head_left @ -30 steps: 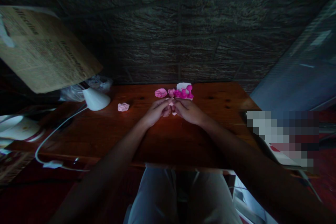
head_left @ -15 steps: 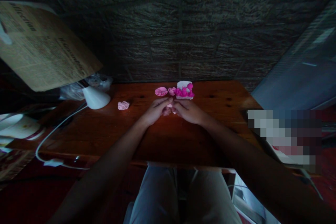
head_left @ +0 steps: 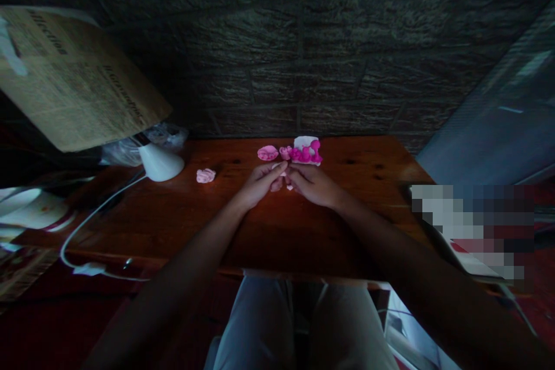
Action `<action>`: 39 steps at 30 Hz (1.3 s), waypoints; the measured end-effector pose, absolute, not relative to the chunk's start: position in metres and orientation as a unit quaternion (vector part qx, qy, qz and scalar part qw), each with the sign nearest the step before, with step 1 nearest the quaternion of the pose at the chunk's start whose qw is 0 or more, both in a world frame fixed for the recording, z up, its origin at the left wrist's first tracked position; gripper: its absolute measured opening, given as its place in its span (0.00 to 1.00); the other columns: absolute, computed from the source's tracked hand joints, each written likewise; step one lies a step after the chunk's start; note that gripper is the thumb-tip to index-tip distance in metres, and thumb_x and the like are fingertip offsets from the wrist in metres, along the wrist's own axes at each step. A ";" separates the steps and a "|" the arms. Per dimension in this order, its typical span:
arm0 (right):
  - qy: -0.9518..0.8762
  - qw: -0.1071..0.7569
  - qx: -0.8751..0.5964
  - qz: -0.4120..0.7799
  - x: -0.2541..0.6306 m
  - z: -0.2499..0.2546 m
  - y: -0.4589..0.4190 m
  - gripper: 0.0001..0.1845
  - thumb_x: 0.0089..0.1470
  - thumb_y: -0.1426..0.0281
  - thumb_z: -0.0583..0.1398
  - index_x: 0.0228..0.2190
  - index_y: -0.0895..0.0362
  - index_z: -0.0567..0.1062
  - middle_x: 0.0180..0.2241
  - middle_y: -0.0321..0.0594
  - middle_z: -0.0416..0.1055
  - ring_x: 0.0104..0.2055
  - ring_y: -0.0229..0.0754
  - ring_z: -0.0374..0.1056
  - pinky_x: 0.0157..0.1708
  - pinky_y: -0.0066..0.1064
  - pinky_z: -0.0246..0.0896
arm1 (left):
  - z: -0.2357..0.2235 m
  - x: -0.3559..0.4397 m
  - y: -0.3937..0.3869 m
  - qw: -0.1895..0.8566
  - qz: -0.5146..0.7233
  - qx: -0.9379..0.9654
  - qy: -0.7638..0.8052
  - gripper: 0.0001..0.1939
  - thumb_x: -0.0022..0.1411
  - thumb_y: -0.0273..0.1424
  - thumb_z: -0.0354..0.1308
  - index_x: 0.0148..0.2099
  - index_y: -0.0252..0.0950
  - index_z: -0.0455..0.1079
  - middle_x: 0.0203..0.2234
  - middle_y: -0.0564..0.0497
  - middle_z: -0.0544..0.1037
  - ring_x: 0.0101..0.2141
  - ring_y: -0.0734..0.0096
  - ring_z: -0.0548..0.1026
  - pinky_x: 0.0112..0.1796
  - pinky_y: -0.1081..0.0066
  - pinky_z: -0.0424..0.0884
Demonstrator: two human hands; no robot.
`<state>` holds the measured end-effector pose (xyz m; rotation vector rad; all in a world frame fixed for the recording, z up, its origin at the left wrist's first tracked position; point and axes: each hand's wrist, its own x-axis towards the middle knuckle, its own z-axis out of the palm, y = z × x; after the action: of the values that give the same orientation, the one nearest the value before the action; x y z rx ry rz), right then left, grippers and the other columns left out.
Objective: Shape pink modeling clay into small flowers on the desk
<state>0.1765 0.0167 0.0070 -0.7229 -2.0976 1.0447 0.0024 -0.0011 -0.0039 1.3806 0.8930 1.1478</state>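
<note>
My left hand (head_left: 263, 181) and my right hand (head_left: 311, 180) meet above the middle of the wooden table. Both are closed, thumbs and fingers pinching a small piece of pale pink modelling clay (head_left: 280, 167), mostly hidden by the fingers. Just beyond the hands sit a pink clay dish shape (head_left: 267, 153) and a small pink clay lump (head_left: 285, 152). To their right, bright magenta clay pieces (head_left: 306, 154) lie on a white square (head_left: 306, 141). Off to the left rests a crumpled pale pink clay lump (head_left: 206, 176).
A lamp with a white cone base (head_left: 161, 163) and a newsprint shade (head_left: 82, 78) stands at the left of the table (head_left: 277, 237). Its white cable (head_left: 82, 222) hangs over the front edge. A white cup (head_left: 32, 208) lies far left. A stone wall (head_left: 277, 58) closes the back.
The left thumb has shifted slightly, and more of the pale pink clay shows between the hands. The whole view has moved a little; the other pieces stay in place.
</note>
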 end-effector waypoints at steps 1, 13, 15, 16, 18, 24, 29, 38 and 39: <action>-0.806 0.340 -0.278 0.397 0.176 0.007 0.017 0.14 0.66 0.65 0.50 0.28 0.54 0.67 0.25 0.34 0.67 0.31 0.39 0.64 0.37 0.32 0.59 | -0.004 0.002 -0.001 0.542 0.481 0.578 0.375 0.30 0.56 0.57 0.67 0.27 0.35 0.67 0.16 0.59 0.62 0.18 0.82 0.54 0.21 0.74 0.48; -0.812 0.338 -0.268 0.393 0.177 0.007 0.017 0.17 0.68 0.62 0.51 0.29 0.55 0.70 0.28 0.37 0.72 0.32 0.39 0.66 0.37 0.32 0.61 | 0.000 0.005 -0.003 0.552 0.483 0.572 0.368 0.30 0.56 0.57 0.67 0.26 0.35 0.66 0.16 0.58 0.63 0.18 0.81 0.56 0.21 0.74 0.51; -0.819 0.337 -0.266 0.381 0.177 0.007 0.017 0.18 0.68 0.61 0.52 0.29 0.55 0.70 0.29 0.38 0.73 0.32 0.39 0.67 0.38 0.32 0.61 | 0.001 0.005 -0.004 0.560 0.486 0.562 0.366 0.30 0.55 0.58 0.68 0.26 0.35 0.65 0.15 0.59 0.62 0.17 0.81 0.56 0.21 0.74 0.51; -0.821 0.337 -0.267 0.376 0.177 0.007 0.017 0.18 0.68 0.61 0.52 0.29 0.55 0.70 0.29 0.38 0.74 0.33 0.39 0.68 0.39 0.32 0.61 | 0.002 0.005 -0.004 0.565 0.487 0.556 0.366 0.30 0.55 0.58 0.68 0.26 0.36 0.65 0.15 0.59 0.61 0.17 0.81 0.56 0.21 0.74 0.51; -0.823 0.336 -0.269 0.370 0.177 0.006 0.018 0.17 0.68 0.63 0.52 0.29 0.56 0.71 0.30 0.38 0.75 0.33 0.39 0.68 0.39 0.32 0.61 | 0.003 0.006 -0.005 0.575 0.483 0.545 0.373 0.31 0.57 0.58 0.66 0.25 0.36 0.64 0.14 0.59 0.60 0.17 0.81 0.56 0.21 0.74 0.51; -0.826 0.342 -0.277 0.354 0.177 0.004 0.019 0.15 0.65 0.65 0.54 0.28 0.57 0.73 0.28 0.37 0.75 0.30 0.38 0.67 0.34 0.30 0.60 | 0.001 0.006 -0.004 0.562 0.477 0.549 0.393 0.32 0.60 0.59 0.63 0.24 0.36 0.62 0.14 0.59 0.60 0.17 0.81 0.57 0.22 0.73 0.53; -0.813 0.349 -0.278 0.375 0.177 0.008 0.017 0.14 0.64 0.67 0.55 0.29 0.58 0.76 0.31 0.40 0.79 0.32 0.39 0.71 0.37 0.31 0.64 | -0.003 0.005 -0.002 0.549 0.476 0.568 0.385 0.31 0.57 0.60 0.65 0.26 0.36 0.64 0.14 0.60 0.60 0.18 0.80 0.57 0.22 0.74 0.53; -0.800 0.355 -0.299 0.381 0.181 0.008 0.021 0.18 0.66 0.64 0.54 0.30 0.58 0.78 0.29 0.40 0.79 0.31 0.39 0.71 0.36 0.32 0.65 | -0.005 0.003 0.000 0.545 0.497 0.556 0.384 0.28 0.54 0.56 0.70 0.29 0.35 0.68 0.15 0.60 0.62 0.17 0.81 0.56 0.21 0.74 0.50; -0.799 0.353 -0.296 0.386 0.181 0.007 0.021 0.18 0.66 0.63 0.54 0.31 0.58 0.78 0.30 0.40 0.79 0.32 0.39 0.71 0.36 0.31 0.64 | -0.006 0.003 0.000 0.544 0.501 0.557 0.379 0.28 0.54 0.56 0.70 0.30 0.35 0.68 0.15 0.61 0.61 0.17 0.81 0.56 0.21 0.73 0.49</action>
<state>0.1808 0.0206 0.0069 -0.7667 -2.0661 0.9995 0.0027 0.0005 -0.0057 1.3222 0.8988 1.1886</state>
